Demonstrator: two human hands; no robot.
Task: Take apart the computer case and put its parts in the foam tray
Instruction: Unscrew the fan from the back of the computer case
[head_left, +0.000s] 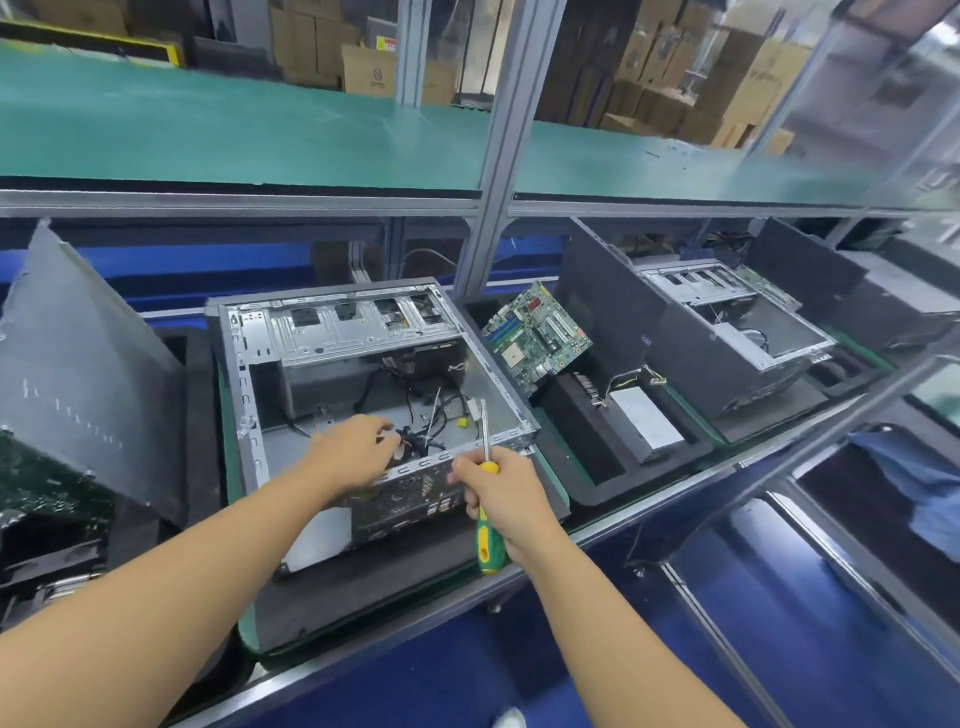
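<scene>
Pinching cable bundle (423, 441) in my left hand (348, 449) fingers (382, 434), inside computer case (332, 338); right hand (501, 493) grips screwdriver (487, 540). Cables limp, snag-prone: take near connectors, I judge. Foam tray (597, 483) right of fingers.

Two computer cases: first case (332, 332) under the left hand (353, 447), second case (727, 322) well right of the right hand (498, 493). One screwdriver (488, 545) in that hand, one cable bundle (418, 442) in the left, one circuit board (535, 332) right of both.
</scene>
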